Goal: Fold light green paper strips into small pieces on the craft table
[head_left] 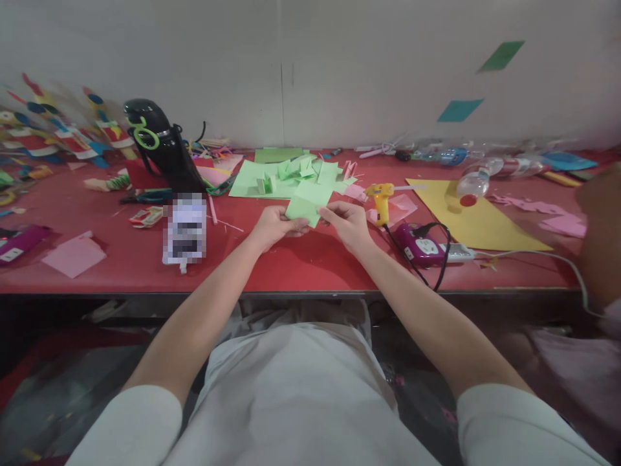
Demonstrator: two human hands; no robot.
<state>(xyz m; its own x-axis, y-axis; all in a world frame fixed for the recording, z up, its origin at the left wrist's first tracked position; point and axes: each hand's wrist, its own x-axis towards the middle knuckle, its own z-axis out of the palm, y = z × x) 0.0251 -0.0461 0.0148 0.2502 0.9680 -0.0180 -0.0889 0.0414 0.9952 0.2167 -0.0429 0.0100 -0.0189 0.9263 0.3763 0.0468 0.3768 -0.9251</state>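
Note:
Both my hands hold one small sheet of light green paper above the red table. My left hand pinches its left corner between thumb and fingers. At the right corner, my right hand grips the paper the same way. Just behind it lies a larger green sheet with several folded green paper pieces on top. To the right of my right hand stands a yellow glue gun, close to some pink paper.
A black bottle and a phone-like item, blurred out, are to the left. On the right are a purple power strip with cables, a yellow sheet and a plastic bottle. Another person sits at the far right.

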